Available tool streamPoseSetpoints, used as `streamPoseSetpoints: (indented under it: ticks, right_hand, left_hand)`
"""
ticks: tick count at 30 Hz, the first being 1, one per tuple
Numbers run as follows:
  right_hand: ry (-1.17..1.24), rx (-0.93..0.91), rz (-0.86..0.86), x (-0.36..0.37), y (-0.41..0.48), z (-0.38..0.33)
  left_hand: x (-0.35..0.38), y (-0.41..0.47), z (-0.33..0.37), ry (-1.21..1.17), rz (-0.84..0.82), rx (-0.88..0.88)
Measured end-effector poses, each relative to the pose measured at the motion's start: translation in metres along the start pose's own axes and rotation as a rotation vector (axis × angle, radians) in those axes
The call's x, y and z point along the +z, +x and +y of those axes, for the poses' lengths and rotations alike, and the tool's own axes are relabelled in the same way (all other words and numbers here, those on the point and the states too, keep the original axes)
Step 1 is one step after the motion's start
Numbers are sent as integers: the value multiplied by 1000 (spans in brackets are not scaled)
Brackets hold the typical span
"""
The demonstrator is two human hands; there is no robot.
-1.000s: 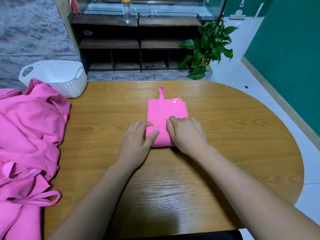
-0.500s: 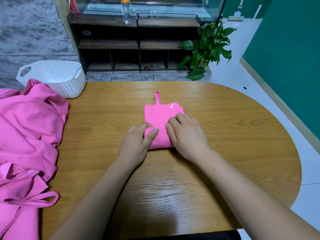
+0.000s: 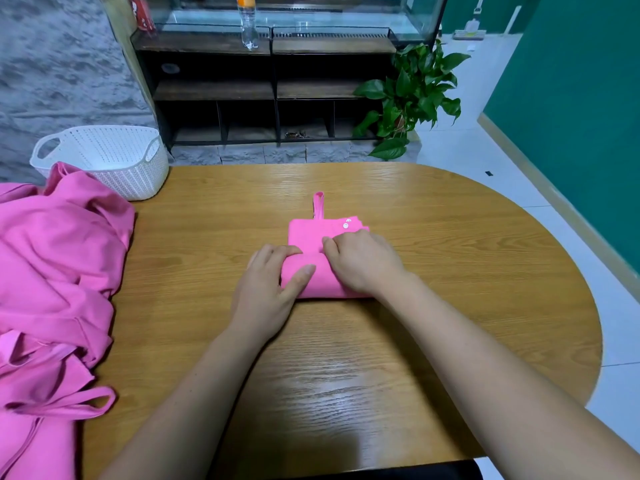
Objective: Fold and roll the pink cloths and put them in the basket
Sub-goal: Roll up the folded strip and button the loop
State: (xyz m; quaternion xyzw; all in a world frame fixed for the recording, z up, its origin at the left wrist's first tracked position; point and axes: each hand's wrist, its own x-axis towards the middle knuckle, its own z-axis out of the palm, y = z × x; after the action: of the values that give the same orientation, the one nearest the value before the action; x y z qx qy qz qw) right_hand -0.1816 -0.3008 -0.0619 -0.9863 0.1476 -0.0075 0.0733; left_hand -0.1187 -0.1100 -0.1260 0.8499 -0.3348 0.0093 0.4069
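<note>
A folded pink cloth with a hanging loop and white snaps lies at the middle of the wooden table. Its near end is rolled up into a thick roll. My left hand grips the roll's left end, fingers curled over the top and thumb on the near side. My right hand grips the roll's right part, fingers curled over it. A white perforated basket stands at the table's far left corner; no cloth shows inside it.
A heap of loose pink cloths covers the table's left side, up against the basket. Beyond the table stand a dark shelf unit with a glass tank on top and a potted plant. The table's right edge is rounded.
Both hands have rolled the cloth's near end away from me. The roll is thicker and the flat part toward the loop is shorter.
</note>
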Motion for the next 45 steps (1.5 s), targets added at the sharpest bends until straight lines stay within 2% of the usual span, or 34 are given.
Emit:
streamPoseSetpoints:
  ticks: [3,10,16,22,25,29,31,38,41,45]
  right_hand:
    - [50,-9,-94,-3,5,1]
    - [-130,-102,297,21,-30,0]
    - [-178,-87,311,24,-34,-3]
    - [-102,-83,156,6,-9,-4]
    - [-75,-122,0,5,8,1]
    - [30,-61,-115,4,18,0]
    - [26,-63,-71,3,12,-1]
    - [-153,-140,334,26,-33,-4]
    - [-177,-142,398,30,-37,-5]
    - [-179,-125,373,24,-26,-10]
  left_hand:
    - [0,0,0,18,4,4]
    - [0,4,6,-1,6,-113]
    - [-1,5,10,-5,25,-149]
    - [-1,1,5,-19,27,-126]
    - [-1,0,5,-15,37,-120]
    - [-2,-3,4,-20,51,-80]
    - [-2,-1,3,-8,49,-78]
    - [0,7,7,3,65,-140]
    - [0,8,8,1,74,-172]
    - [0,4,6,-13,98,-164]
